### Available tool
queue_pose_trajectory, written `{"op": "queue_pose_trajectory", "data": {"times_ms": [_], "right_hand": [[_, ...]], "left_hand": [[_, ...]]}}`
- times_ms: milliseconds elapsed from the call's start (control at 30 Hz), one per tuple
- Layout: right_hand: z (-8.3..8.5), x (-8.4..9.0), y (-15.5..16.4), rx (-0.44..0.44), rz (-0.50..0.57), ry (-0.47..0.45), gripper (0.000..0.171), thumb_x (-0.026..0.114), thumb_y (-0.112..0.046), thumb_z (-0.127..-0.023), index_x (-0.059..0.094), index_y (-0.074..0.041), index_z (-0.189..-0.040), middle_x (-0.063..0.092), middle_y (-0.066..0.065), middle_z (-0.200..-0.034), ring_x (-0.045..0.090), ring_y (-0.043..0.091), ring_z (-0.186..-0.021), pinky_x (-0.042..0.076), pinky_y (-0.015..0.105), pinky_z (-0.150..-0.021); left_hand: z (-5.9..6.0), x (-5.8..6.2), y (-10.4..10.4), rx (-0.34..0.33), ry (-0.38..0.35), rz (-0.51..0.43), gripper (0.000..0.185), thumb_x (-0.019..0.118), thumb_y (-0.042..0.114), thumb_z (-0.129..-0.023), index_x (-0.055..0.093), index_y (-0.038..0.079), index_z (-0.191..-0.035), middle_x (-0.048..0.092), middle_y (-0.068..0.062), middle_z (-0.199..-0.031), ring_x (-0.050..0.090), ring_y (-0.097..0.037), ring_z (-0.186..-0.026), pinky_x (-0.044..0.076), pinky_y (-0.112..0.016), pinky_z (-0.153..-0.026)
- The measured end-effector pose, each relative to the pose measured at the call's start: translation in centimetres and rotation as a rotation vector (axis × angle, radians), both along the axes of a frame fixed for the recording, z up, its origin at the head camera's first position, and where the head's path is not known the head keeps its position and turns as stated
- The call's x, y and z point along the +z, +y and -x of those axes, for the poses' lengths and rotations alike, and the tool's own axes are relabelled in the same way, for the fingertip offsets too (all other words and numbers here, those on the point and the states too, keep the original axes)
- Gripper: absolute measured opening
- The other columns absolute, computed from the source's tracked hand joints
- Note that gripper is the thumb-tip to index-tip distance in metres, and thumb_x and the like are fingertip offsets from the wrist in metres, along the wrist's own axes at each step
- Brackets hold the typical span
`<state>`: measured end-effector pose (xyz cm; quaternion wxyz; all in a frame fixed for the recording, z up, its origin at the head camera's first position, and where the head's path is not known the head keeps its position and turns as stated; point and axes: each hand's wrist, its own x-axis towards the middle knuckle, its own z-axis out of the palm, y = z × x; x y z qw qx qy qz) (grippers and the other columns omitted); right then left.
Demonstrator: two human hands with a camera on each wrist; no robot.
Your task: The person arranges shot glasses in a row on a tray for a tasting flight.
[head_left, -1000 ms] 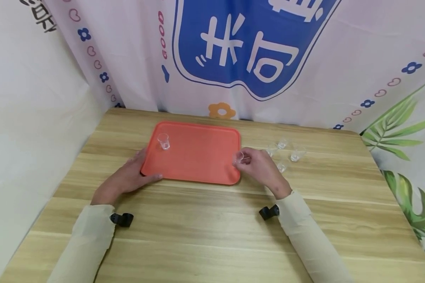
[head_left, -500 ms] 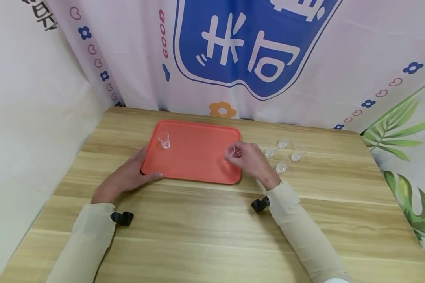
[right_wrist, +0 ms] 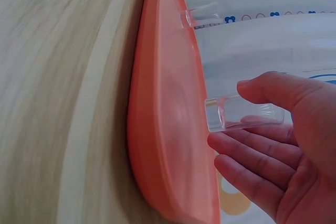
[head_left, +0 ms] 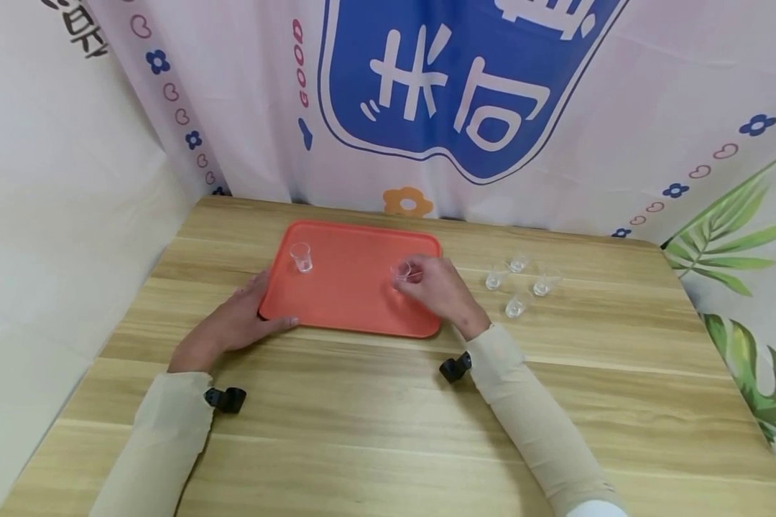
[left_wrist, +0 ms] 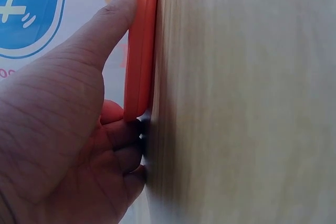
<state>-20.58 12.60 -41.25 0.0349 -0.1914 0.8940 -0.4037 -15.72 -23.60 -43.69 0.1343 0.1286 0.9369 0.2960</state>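
- The little clear cup [head_left: 402,271] looked very light, hard and slippery, so it was best held by its sides.
- The right hand [head_left: 435,287] pinched it between thumb and fingers [right_wrist: 252,148], just above the orange tray [head_left: 356,316].
- The left hand [head_left: 233,323] lay against the tray's near left corner, thumb [left_wrist: 113,17] along its edge.

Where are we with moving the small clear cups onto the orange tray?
One cup already stands on the orange tray, near its far left corner. The right hand holds a second cup in its grip just above the tray's right part; the right wrist view shows it not yet set down. The left hand steadies the tray's near left corner. Four cups wait on the table.
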Motion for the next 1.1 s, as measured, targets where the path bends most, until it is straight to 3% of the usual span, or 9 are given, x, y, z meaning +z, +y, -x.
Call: {"op": "queue_pose_trajectory", "data": {"times_ms": [600, 1100], "right_hand": [[0.2, -0.2, -2.6, 0.023, -0.01, 0.01, 0.015, 0.078, -0.018, -0.094, 0.074, -0.009, -0.106, 0.074, 0.0, -0.096, 0.071, 0.012, -0.089, 0.058, 0.026, -0.079], [0.3, -0.1, -3.6, 0.026, -0.023, 0.004, 0.018, 0.077, -0.021, -0.095, 0.074, -0.011, -0.109, 0.073, -0.002, -0.098, 0.071, 0.011, -0.09, 0.057, 0.026, -0.08]], "left_hand": [[-0.3, 0.1, 0.1, -0.003, 0.029, -0.001, 0.109, 0.069, 0.059, -0.094, 0.003, 0.012, -0.167, 0.015, -0.02, -0.169, 0.02, -0.047, -0.15, 0.026, -0.067, -0.115], [-0.7, 0.1, 0.4, 0.007, 0.009, 0.035, 0.111, 0.066, 0.062, -0.094, 0.002, 0.007, -0.166, 0.01, -0.028, -0.167, 0.015, -0.047, -0.152, 0.01, -0.062, -0.121]]}}
